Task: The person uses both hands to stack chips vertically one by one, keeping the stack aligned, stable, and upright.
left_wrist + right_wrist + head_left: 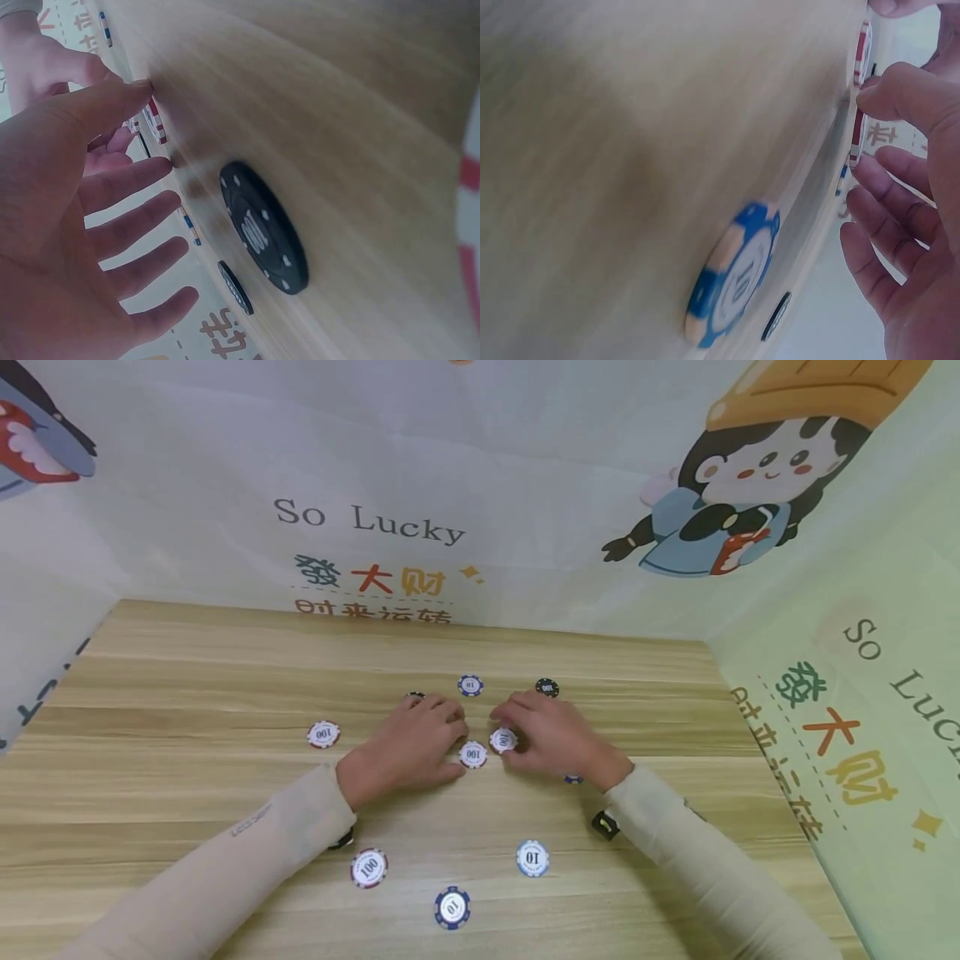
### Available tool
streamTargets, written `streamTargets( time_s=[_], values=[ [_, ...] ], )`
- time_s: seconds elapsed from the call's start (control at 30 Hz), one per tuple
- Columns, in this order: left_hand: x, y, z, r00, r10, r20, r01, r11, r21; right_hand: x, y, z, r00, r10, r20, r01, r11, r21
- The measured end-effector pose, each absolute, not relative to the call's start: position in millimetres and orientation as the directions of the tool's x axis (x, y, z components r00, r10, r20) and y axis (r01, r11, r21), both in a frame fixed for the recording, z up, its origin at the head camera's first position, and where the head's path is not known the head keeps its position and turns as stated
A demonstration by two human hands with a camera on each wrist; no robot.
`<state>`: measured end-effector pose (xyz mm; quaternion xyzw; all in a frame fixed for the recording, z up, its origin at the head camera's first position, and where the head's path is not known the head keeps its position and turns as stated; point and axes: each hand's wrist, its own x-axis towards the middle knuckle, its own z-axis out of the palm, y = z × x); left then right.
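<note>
My right hand (551, 735) pinches a red-and-white poker chip marked 100 (503, 741) between thumb and forefinger; the right wrist view shows this chip (858, 139) edge-on. Just left of it lies another red-and-white 100 chip (473, 754). Around that chip's left side is my left hand (412, 743), fingers spread and lightly bent, gripping nothing. A black chip (262, 229) lies near the left fingertips, mostly covered by the hand in the head view. Under the right wrist, a blue chip (735, 277) is partly hidden from the head camera.
A blue 10 chip (470, 685) and a black 100 chip (547, 687) lie beyond the hands. A red 100 chip (323, 734) is at left. Nearer me are a red 100 (369, 867), a dark blue 10 (452, 907) and a light blue 10 (532, 858). Printed cloth walls (525, 568) border the wooden table (187, 693).
</note>
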<state>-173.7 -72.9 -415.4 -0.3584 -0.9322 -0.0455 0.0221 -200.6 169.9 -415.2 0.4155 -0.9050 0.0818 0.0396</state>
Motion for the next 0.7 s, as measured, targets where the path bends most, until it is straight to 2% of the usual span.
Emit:
streamTargets(
  time_s=[0.37, 0.7],
  values=[
    [-172, -73, -414, -0.749, 0.659, 0.064, 0.663, 0.746, 0.069, -197, 154, -416, -0.597, -0.786, 0.164, -0.802, 0.580, -0.139],
    [-172, -73, -414, -0.752, 0.657, 0.053, 0.659, 0.750, 0.054, -194, 147, -420, -0.592, -0.791, 0.155, -0.805, 0.576, -0.139]
  ],
)
